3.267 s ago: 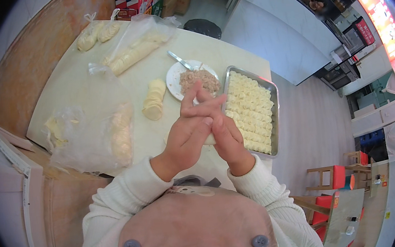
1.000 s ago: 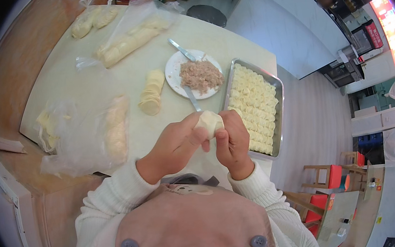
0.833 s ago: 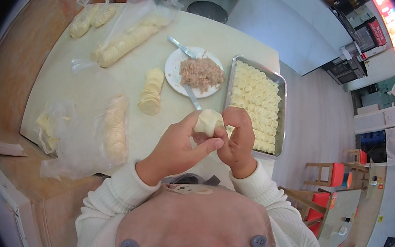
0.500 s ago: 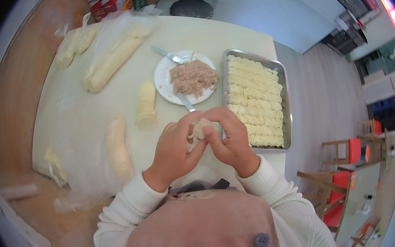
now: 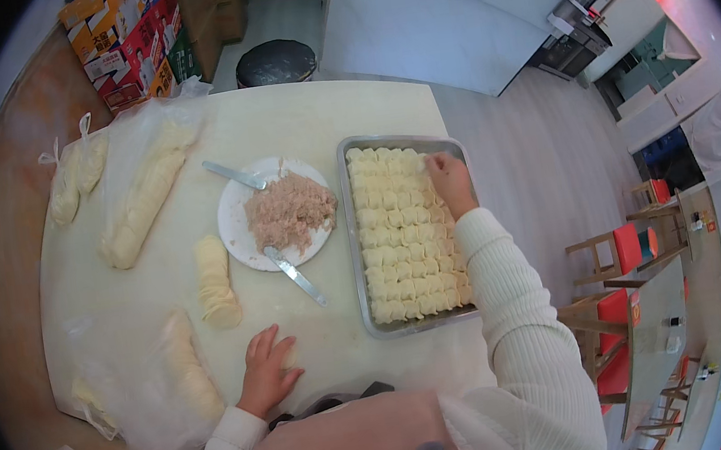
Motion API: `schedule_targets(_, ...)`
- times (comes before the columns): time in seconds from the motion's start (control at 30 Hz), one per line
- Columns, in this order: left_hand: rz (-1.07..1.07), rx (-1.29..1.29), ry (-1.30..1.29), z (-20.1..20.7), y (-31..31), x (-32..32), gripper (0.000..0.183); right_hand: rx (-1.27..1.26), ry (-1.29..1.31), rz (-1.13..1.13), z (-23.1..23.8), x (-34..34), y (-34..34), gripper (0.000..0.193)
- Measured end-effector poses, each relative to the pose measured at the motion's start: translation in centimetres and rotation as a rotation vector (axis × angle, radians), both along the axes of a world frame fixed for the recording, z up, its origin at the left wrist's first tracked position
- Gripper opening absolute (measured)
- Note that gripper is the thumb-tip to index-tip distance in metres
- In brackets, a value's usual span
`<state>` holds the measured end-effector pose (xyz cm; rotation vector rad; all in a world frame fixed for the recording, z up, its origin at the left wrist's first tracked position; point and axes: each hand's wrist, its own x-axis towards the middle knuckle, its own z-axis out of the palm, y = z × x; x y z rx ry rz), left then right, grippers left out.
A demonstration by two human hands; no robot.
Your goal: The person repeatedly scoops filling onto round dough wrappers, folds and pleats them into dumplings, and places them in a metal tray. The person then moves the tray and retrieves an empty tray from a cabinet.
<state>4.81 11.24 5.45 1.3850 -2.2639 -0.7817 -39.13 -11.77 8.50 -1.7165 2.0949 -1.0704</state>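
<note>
Two hands now apart, right hand [image 5: 450, 182] gripping dumpling [image 5: 434, 162] over tray [image 5: 355, 253], left hand [image 5: 266, 371] released on table [image 5: 321, 122]

Evenly lit from overhead, bright and soft across the pale table [image 5: 320, 113], with only faint shadows beside the metal tray [image 5: 353, 253]. Mild sheen on the white counter at top. Strong fisheye bending toward a black rim. Slight softness at the edges, sharp at centre.

Far left of me lie bagged dough rolls [image 5: 142, 202]; a black stool [image 5: 275, 62] and stacked cartons [image 5: 135, 37] stand beyond my table [image 5: 311, 114], red chairs [image 5: 625, 251] right.
</note>
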Motion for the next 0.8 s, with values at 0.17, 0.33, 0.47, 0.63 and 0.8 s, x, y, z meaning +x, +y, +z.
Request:
schedule_targets(0.17,0.001,-0.074,0.027,-1.8,0.2,0.8,0.027,0.022,0.189,-0.079,-2.2,-3.6,-4.4,0.025)
schedule_targets(0.33,0.018,-0.143,-0.031,-1.2,0.5,0.6,0.017,0.054,0.112,-0.042,-4.8,-3.7,-4.9,0.025)
schedule_targets(0.47,0.506,0.470,0.664,-1.1,-0.1,-0.4,0.014,0.050,0.172,-0.001,-5.0,-3.9,-4.8,0.025)
schedule_targets(0.63,0.646,0.902,1.734,-0.6,-4.3,0.1,0.034,-0.220,0.460,0.144,-2.4,0.6,-3.8,0.021)
schedule_targets(0.8,0.521,0.832,1.869,1.7,-6.5,-0.1,0.036,-0.028,0.153,0.535,-0.4,12.7,3.9,0.017)
